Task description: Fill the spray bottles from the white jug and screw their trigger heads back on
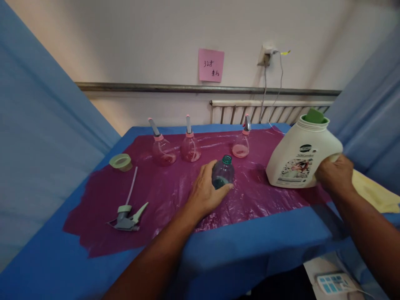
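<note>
I log left hand (204,191), fingers round bottle (224,171); right hand (336,175), fingers gripping jug (304,146). Spill risk, I judge: bottle uncapped.

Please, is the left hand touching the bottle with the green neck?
Touching. The head view shows the left hand curled against the bottle, its thumb across the lower front.

An open stretch of purple plastic sheet (164,185) runs between the loose trigger sprayer (125,221) and the left hand (204,189) around a green-necked bottle (223,171), while pink-collared spray bottles (190,149) obstruct the back and a white jug (300,152) blocks the right.
</note>
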A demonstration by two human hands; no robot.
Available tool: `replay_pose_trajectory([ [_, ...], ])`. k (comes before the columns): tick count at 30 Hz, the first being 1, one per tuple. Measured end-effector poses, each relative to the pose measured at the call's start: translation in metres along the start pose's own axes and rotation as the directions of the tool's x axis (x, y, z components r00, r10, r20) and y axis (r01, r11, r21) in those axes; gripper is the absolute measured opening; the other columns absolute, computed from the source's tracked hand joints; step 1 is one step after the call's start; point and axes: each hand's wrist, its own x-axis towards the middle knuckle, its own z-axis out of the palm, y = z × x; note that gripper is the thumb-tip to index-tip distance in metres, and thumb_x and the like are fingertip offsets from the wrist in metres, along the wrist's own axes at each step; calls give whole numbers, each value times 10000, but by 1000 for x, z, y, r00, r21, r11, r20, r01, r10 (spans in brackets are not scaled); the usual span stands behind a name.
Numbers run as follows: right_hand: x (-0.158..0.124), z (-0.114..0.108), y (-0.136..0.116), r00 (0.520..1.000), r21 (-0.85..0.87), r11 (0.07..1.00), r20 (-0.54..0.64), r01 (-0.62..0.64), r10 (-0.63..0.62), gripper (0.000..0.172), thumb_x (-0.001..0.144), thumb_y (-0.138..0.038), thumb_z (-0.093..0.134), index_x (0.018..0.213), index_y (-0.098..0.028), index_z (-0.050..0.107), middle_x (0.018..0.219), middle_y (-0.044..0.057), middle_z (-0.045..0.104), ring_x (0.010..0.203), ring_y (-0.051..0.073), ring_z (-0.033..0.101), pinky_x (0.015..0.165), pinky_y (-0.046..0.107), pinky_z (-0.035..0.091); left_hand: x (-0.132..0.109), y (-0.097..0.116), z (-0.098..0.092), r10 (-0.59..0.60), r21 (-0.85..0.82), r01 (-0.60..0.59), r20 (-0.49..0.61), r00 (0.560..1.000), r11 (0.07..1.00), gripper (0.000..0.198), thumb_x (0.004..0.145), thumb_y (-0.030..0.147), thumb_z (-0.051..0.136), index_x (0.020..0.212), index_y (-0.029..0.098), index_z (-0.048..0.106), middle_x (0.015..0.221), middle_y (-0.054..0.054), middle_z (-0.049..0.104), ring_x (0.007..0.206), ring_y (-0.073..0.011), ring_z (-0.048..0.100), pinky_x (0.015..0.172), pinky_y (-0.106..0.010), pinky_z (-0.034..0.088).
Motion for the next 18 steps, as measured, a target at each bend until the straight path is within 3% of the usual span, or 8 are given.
replay_pose_trajectory([
  [5,11,-25,-29,993,38,992,-7,-118,119,440,740,-484,764,1021,-159,858,866,74,777,787,257,674,683,367,522,-2,-1,-1,59,-5,-59,40,997,998,874,979,402,869,1761,299,491,1781,-158,562,1672,-414,569,1403,-657,464],
  [12,27,-47,-72,997,-122,992,68,-36,45,410,653,-510,636,891,-211,784,757,61,713,769,267,647,700,394,470,-3,-7,1,141,21,-143,52,989,990,890,1031,390,786,1820,240,403,1825,-195,527,1721,-408,512,1443,-678,408],
  [18,33,-55,-97,959,-340,908,226,244,-173,303,699,-549,580,769,-278,694,703,62,691,688,254,593,685,391,409,-3,-8,1,170,26,-171,36,985,985,807,1025,365,778,1762,262,467,1782,-175,576,1686,-401,551,1430,-690,420],
])
